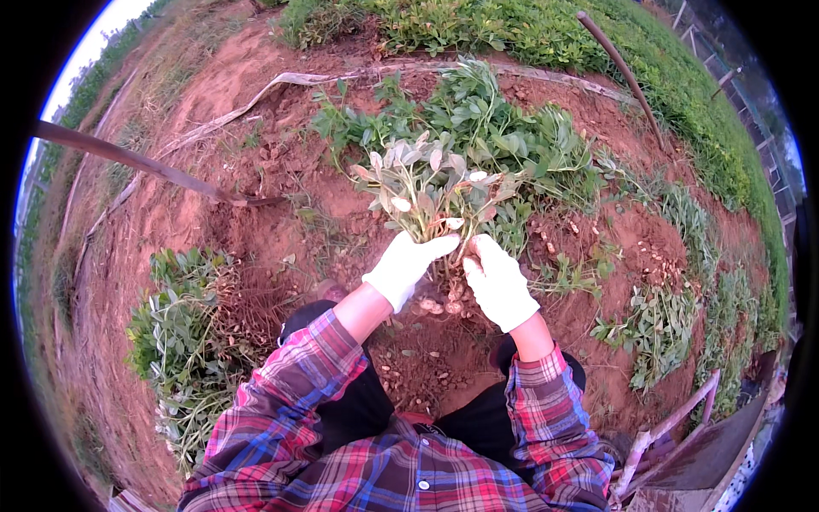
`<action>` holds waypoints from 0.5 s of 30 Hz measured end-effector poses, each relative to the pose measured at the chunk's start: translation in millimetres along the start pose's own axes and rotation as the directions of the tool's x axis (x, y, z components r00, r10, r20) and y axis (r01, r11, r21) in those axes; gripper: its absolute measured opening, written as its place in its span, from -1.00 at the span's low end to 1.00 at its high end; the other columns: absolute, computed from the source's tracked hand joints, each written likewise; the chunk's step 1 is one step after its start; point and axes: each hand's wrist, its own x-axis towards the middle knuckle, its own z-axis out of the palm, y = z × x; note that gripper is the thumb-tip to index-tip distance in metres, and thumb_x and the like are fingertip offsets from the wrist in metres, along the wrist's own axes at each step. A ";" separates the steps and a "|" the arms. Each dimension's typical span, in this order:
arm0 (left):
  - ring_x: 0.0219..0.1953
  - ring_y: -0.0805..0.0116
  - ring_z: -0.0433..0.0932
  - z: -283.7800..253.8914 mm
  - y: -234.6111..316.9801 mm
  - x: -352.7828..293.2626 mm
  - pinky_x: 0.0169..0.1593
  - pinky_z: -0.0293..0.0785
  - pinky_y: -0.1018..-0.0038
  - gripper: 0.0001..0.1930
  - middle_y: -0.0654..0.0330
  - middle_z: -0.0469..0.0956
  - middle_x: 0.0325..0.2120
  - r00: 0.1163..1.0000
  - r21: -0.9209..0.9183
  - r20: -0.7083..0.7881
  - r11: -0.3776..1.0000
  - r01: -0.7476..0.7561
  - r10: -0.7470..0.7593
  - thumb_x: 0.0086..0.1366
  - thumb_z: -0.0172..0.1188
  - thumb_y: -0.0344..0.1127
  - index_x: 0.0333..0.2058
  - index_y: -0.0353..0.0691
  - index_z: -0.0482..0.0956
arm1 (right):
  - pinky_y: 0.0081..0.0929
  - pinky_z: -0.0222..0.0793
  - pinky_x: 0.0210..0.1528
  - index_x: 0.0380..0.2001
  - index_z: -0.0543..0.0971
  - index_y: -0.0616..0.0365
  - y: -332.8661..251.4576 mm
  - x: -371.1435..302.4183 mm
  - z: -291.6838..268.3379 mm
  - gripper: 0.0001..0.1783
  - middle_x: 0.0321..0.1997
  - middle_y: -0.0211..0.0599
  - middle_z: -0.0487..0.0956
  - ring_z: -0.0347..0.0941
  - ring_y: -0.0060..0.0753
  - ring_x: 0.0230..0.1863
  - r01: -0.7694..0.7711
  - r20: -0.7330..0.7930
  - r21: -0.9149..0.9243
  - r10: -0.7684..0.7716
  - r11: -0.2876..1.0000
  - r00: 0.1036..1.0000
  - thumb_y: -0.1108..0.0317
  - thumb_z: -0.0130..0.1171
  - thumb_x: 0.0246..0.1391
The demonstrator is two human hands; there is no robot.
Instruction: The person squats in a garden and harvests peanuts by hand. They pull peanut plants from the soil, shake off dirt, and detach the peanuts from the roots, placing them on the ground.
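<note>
A peanut plant point(418, 192) is held up in front of me, its pale leaves pointing away and its roots toward me. My left hand point(403, 266), in a white glove, is closed around the stems. Beside it my right hand point(497, 283), also white-gloved, has its fingers closed at the stems on the right side. Between and below the hands hang several peanut pods point(455, 299), dirty with soil. The gloves hide part of the stems and roots. Loose pods lie on the soil point(418, 375) between my knees.
Pulled peanut plants lie in a heap point(183, 316) at left, with more greenery point(546, 154) beyond my hands and plants point(653, 333) at right. Wooden poles stand at left point(153, 166) and upper right point(623, 72). A metal-framed object point(657, 444) is at lower right.
</note>
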 end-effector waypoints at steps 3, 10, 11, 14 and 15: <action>-0.09 0.46 0.45 -2.1 -2.9 0.4 0.04 0.31 0.49 -0.63 0.25 0.52 -0.14 1.000 0.049 0.001 0.998 -0.030 0.030 0.16 0.21 -0.38 -0.03 -0.26 0.49 | -0.17 0.38 -0.27 -0.22 0.40 0.19 -6.9 -1.0 0.2 -0.77 -0.30 0.05 0.50 0.45 0.15 -0.25 -0.057 0.045 -0.003 0.057 0.998 0.997 0.33 0.04 0.05; -0.10 0.44 0.45 -4.4 3.1 -1.7 0.04 0.31 0.45 -0.60 0.27 0.53 -0.13 0.995 0.069 -0.079 0.996 -0.054 0.060 0.12 0.26 -0.32 -0.03 -0.23 0.49 | -0.42 0.39 -0.29 -0.20 0.44 0.18 2.7 -7.4 -4.0 -0.69 -0.32 -0.22 0.57 0.49 -0.34 -0.37 -0.248 0.142 0.221 0.220 0.943 0.965 0.28 0.19 0.00; -0.10 0.42 0.45 -7.1 -0.8 2.4 0.02 0.31 0.41 -0.59 0.24 0.53 -0.16 0.993 0.034 -0.110 0.998 -0.047 0.050 0.10 0.29 -0.28 -0.06 -0.27 0.50 | -0.50 0.38 -0.30 -0.17 0.45 0.20 6.1 -9.5 -9.2 -0.67 -0.31 -0.28 0.56 0.43 -0.46 -0.40 -0.270 0.154 0.314 0.232 0.910 0.961 0.28 0.19 0.02; -0.03 0.28 0.37 -26.0 -12.4 16.0 0.08 0.22 0.32 -0.40 0.07 0.49 -0.09 0.973 0.049 -0.222 0.996 0.081 -0.068 0.00 0.35 -0.09 -0.03 -0.34 0.45 | -0.57 0.40 -0.30 -0.05 0.41 0.26 10.9 -26.8 -47.9 -0.61 -0.27 -0.31 0.49 0.35 -0.58 -0.44 -0.472 0.271 0.613 0.393 0.634 0.879 0.32 0.13 0.07; 0.03 0.18 0.32 -32.9 -18.5 21.4 0.11 0.17 0.25 -0.31 -0.03 0.44 -0.05 0.945 0.091 -0.315 0.989 0.119 -0.084 -0.05 0.36 0.01 -0.03 -0.37 0.44 | -0.55 0.41 -0.31 -0.03 0.39 0.28 4.9 -39.9 -66.9 -0.60 -0.26 -0.29 0.47 0.34 -0.58 -0.44 -0.383 0.185 0.741 0.380 0.552 0.906 0.34 0.10 0.08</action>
